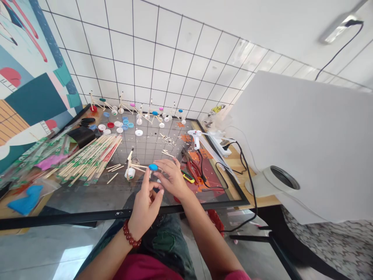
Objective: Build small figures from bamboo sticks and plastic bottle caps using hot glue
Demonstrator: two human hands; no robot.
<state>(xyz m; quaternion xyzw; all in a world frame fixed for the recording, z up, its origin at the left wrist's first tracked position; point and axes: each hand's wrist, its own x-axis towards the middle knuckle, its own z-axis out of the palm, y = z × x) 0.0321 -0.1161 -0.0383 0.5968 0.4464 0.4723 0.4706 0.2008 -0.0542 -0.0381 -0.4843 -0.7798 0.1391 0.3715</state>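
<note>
A small stick model [139, 167] with white bottle-cap wheels and a blue oval piece [153, 167] on top stands on the glass tabletop before me. My left hand [147, 202] has its index finger raised against the blue piece's left side. Its thumb is apart from the model and the other fingers curl loosely. From the right, my right hand [171, 179] has its fingers around the model's right end, just beside the blue piece; its exact grip is partly hidden. A white bottle cap [129, 173] shows at the model's left end, below a dark-tipped upright stick.
Bundled wooden sticks [90, 159] lie left. Similar finished models [154, 113] line the back near loose caps [125, 121]. Right are a white glue gun [194, 139], red-handled pliers [194, 171], a yellow-green cutter [188, 177], a power strip [223, 144] and black cable.
</note>
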